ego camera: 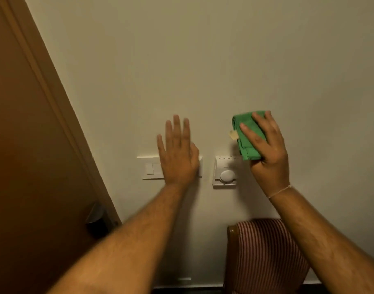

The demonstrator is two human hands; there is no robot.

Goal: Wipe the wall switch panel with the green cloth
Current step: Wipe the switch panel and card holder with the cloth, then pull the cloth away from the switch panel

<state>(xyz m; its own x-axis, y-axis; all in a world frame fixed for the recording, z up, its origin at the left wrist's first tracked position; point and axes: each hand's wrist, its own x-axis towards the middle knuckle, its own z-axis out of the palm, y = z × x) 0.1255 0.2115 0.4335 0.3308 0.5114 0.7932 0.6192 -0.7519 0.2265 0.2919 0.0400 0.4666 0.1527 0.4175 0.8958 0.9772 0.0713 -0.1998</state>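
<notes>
A white switch panel is mounted on the cream wall, low in the middle of the head view. My left hand is flat in front of its right half, fingers spread and pointing up, holding nothing; only the panel's left part and right edge show. My right hand holds a folded green cloth against the wall, up and to the right of the panel. A small pale tag sticks out of the cloth's left side.
A white thermostat with a round dial sits between the panel and my right hand, just below the cloth. A brown door with a metal handle fills the left. A striped chair back stands below right.
</notes>
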